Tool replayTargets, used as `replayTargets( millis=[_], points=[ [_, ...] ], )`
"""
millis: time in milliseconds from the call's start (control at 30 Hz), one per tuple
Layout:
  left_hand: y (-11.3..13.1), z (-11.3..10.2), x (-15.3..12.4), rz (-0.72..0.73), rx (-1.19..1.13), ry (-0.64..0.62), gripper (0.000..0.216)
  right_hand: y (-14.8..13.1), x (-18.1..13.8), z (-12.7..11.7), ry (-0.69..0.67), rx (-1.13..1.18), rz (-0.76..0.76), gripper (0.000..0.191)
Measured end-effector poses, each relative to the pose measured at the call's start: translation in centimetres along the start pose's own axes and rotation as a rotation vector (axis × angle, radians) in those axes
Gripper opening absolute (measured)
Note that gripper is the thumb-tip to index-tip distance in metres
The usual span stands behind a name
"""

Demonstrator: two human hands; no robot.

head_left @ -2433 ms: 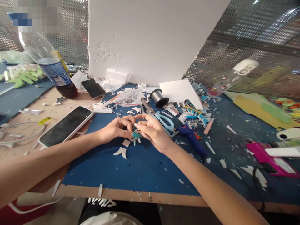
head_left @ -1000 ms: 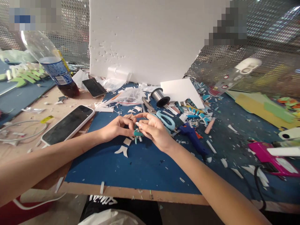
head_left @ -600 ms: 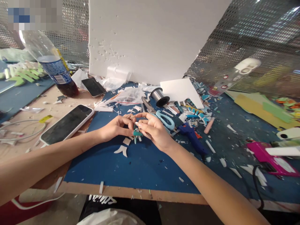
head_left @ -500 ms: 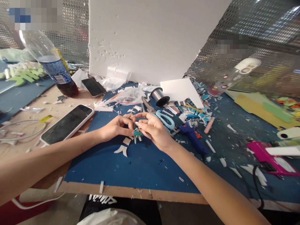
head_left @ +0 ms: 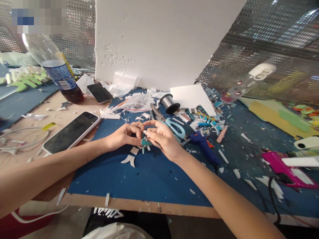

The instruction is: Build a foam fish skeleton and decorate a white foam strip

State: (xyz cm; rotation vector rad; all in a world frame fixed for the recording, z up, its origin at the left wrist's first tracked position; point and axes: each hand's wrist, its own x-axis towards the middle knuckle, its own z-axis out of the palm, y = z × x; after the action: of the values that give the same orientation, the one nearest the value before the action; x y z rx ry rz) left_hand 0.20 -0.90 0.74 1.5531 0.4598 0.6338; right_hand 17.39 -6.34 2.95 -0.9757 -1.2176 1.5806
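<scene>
Nearest us, a forked white scrap (head_left: 129, 161) lies on the blue surface (head_left: 149, 186). Just beyond it, our left hand (head_left: 126, 135) and right hand (head_left: 164, 140), fingers curled and meeting, pinch a small teal piece (head_left: 145, 142) between them, partly hidden. Past our right wrist we see a blue glue gun (head_left: 204, 147), then light-blue-handled scissors (head_left: 175, 128), a wire spool (head_left: 169, 103) and an upright white board (head_left: 154, 43).

A plastic bottle (head_left: 59, 78) stands behind a white-cased phone (head_left: 71, 133) — far right, a magenta device (head_left: 277, 164)
</scene>
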Motion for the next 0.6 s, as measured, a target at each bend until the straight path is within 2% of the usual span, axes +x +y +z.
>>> replayTargets(
  millis=[600],
  points=[
    [0.09,-0.04,-0.09,0.01,-0.005,-0.029,0.022,0.1,-0.08,0.06,0.008,-0.023,-0.038,0.019]
  ],
)
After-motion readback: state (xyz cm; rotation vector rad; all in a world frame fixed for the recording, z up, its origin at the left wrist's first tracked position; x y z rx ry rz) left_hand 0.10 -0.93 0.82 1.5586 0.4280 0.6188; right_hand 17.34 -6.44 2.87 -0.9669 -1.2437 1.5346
